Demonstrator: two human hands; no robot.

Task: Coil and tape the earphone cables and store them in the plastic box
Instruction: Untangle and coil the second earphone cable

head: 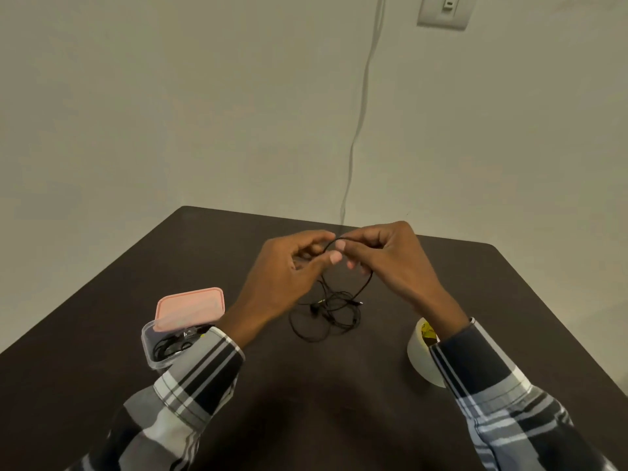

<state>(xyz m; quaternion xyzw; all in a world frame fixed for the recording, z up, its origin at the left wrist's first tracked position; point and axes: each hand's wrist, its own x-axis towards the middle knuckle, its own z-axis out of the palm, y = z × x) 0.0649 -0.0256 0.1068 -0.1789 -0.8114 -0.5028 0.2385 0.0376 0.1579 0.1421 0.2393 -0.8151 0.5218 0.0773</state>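
Over the dark table point(102, 317) at mid-frame, the left hand point(289, 273) and right hand point(390, 263) both pinch the black earphone cable point(326, 311), the plastic box point(163, 348) at lower left.

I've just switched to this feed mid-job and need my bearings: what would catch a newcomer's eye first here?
First, the two hands at the centre, left hand and right hand, meeting above the dark table and pinching a black earphone cable, whose tangled rest lies on the table below them. Next, the clear plastic box at left with its pink lid propped across it, and the roll of tape at right, partly behind the right sleeve.
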